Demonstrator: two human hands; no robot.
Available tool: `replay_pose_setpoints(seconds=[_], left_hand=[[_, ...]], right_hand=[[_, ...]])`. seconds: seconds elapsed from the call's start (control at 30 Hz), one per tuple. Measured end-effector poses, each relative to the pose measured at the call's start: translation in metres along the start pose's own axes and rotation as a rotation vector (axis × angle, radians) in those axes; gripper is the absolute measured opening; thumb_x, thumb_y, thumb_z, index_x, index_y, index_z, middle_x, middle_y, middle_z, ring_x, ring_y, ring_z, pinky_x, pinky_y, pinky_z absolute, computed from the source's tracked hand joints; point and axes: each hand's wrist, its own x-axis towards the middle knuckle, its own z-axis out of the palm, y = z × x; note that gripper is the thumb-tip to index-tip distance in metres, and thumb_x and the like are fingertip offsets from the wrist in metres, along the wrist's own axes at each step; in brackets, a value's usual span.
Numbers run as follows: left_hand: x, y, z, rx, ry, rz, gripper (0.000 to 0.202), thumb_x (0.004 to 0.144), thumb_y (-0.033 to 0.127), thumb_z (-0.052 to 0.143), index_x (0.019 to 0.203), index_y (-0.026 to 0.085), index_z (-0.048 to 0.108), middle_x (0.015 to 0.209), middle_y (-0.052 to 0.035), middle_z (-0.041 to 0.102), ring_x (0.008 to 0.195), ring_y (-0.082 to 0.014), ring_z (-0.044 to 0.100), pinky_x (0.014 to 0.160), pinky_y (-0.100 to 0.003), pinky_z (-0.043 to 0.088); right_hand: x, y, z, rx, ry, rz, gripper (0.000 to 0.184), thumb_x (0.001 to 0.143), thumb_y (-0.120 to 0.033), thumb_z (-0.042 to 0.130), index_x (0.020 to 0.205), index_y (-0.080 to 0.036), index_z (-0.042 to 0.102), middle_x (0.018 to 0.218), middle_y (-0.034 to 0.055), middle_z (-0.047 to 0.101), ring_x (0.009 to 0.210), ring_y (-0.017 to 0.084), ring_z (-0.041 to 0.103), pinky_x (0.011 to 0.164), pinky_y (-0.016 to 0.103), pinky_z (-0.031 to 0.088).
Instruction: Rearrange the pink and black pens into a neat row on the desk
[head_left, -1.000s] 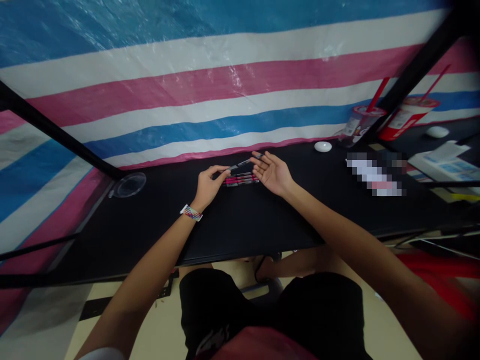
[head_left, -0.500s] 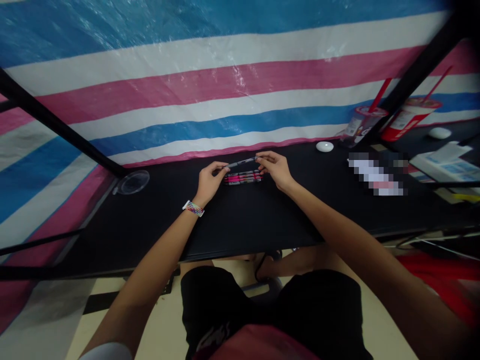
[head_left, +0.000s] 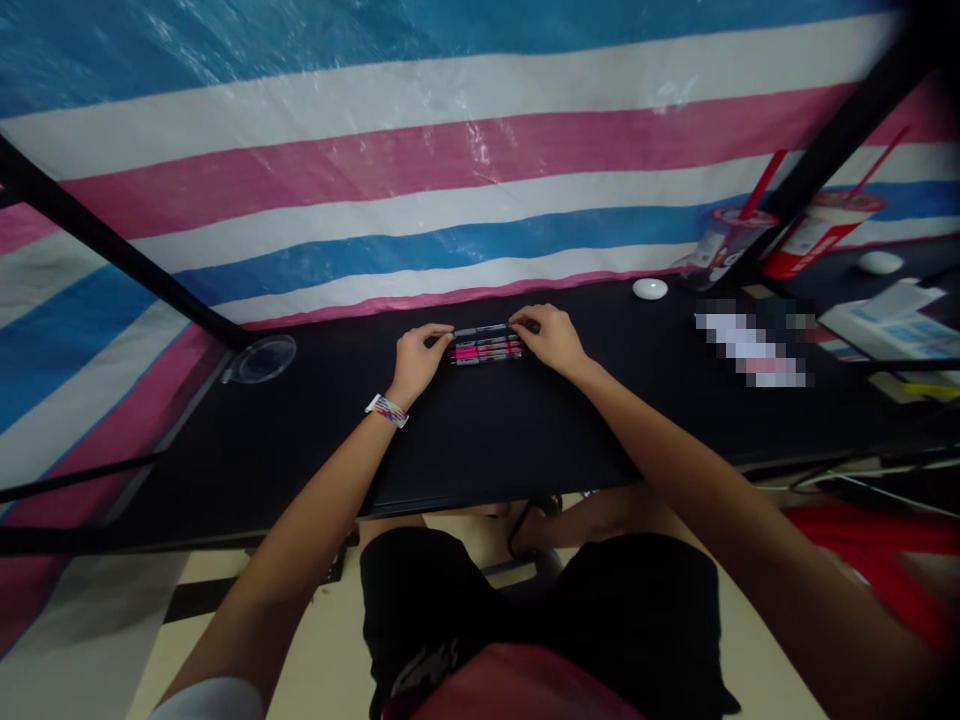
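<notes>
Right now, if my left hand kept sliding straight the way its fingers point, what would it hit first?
The left hand points right along the black table; it would first meet the row of pink and black pens, which its fingertips seem already to touch.

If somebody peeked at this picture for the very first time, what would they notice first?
Probably the huge striped sheet in blue, white and pink, filling the whole back behind the black table. Next, the left hand and right hand at the table's middle, one at each end of a little row of pens, some bright pink. At far right stand two cups with red straws.
</notes>
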Motion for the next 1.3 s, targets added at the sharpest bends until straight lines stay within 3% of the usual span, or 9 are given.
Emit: replay_pose_setpoints(seconds=[0.47, 0.67, 0.77, 0.87, 0.97, 1.07, 1.17, 1.3], left_hand=[[0.0, 0.0, -0.001, 0.116, -0.076, 0.021, 0.02, 0.099, 0.021, 0.072, 0.109, 0.027, 0.089, 0.108, -0.0082, 0.085, 0.101, -0.0283, 0.078, 0.103, -0.05, 0.06], [0.001, -0.003, 0.0, 0.135, -0.056, 0.004, 0.022, 0.1, 0.023, 0.068, 0.109, 0.026, 0.088, 0.112, -0.009, 0.084, 0.107, -0.0296, 0.076, 0.111, -0.054, 0.057], [0.001, -0.004, 0.001, 0.058, -0.02, -0.012, 0.025, 0.103, 0.031, 0.066, 0.119, 0.026, 0.085, 0.121, -0.0098, 0.082, 0.114, -0.0302, 0.074, 0.115, -0.055, 0.055], [0.001, -0.007, 0.005, -0.159, -0.021, -0.064, 0.038, 0.107, 0.046, 0.062, 0.136, 0.026, 0.077, 0.14, -0.0114, 0.075, 0.133, -0.0312, 0.07, 0.122, -0.054, 0.05], [0.004, -0.011, 0.015, -0.349, -0.041, -0.139, 0.055, 0.108, 0.065, 0.054, 0.151, 0.033, 0.063, 0.163, -0.0089, 0.062, 0.159, -0.0319, 0.05, 0.133, -0.055, 0.038], [0.008, -0.013, 0.028, -0.439, -0.078, -0.21, 0.071, 0.106, 0.078, 0.043, 0.162, 0.034, 0.049, 0.175, -0.0082, 0.047, 0.17, -0.0294, 0.033, 0.138, -0.053, 0.029], [0.01, -0.011, 0.036, -0.494, -0.128, -0.229, 0.077, 0.106, 0.08, 0.034, 0.166, 0.033, 0.041, 0.179, -0.0099, 0.041, 0.171, -0.0277, 0.03, 0.139, -0.054, 0.028], [0.007, -0.003, 0.036, -0.467, -0.158, -0.198, 0.076, 0.106, 0.082, 0.029, 0.165, 0.035, 0.042, 0.178, -0.0097, 0.042, 0.17, -0.028, 0.032, 0.136, -0.056, 0.033]], right_hand=[[-0.001, 0.007, 0.008, -0.11, -0.054, -0.009, 0.027, 0.103, -0.024, 0.059, 0.106, -0.022, 0.086, 0.106, 0.0103, 0.08, 0.104, 0.033, 0.066, 0.102, 0.053, 0.053], [-0.003, 0.006, 0.008, -0.09, -0.04, -0.011, 0.028, 0.101, -0.022, 0.057, 0.103, -0.022, 0.085, 0.107, 0.012, 0.079, 0.104, 0.033, 0.067, 0.103, 0.053, 0.053], [-0.002, 0.007, 0.009, 0.006, 0.041, 0.035, 0.029, 0.102, -0.026, 0.056, 0.109, -0.022, 0.084, 0.112, 0.0127, 0.079, 0.106, 0.033, 0.07, 0.105, 0.053, 0.053], [0.0, 0.009, 0.013, 0.184, 0.144, 0.122, 0.032, 0.103, -0.036, 0.054, 0.114, -0.023, 0.082, 0.121, 0.0129, 0.08, 0.113, 0.032, 0.072, 0.11, 0.054, 0.052], [0.003, 0.007, 0.022, 0.374, 0.19, 0.225, 0.035, 0.103, -0.045, 0.055, 0.118, -0.025, 0.08, 0.128, 0.0103, 0.08, 0.124, 0.032, 0.071, 0.116, 0.054, 0.05], [0.005, 0.002, 0.031, 0.489, 0.176, 0.303, 0.04, 0.105, -0.052, 0.053, 0.123, -0.027, 0.079, 0.134, 0.0082, 0.079, 0.131, 0.031, 0.069, 0.12, 0.055, 0.048], [0.005, -0.004, 0.038, 0.491, 0.131, 0.303, 0.042, 0.107, -0.054, 0.054, 0.13, -0.028, 0.077, 0.142, 0.0092, 0.075, 0.137, 0.033, 0.065, 0.121, 0.059, 0.046], [0.002, -0.01, 0.039, 0.442, 0.086, 0.265, 0.042, 0.107, -0.052, 0.056, 0.138, -0.03, 0.075, 0.145, 0.0097, 0.074, 0.142, 0.034, 0.062, 0.121, 0.062, 0.044]])
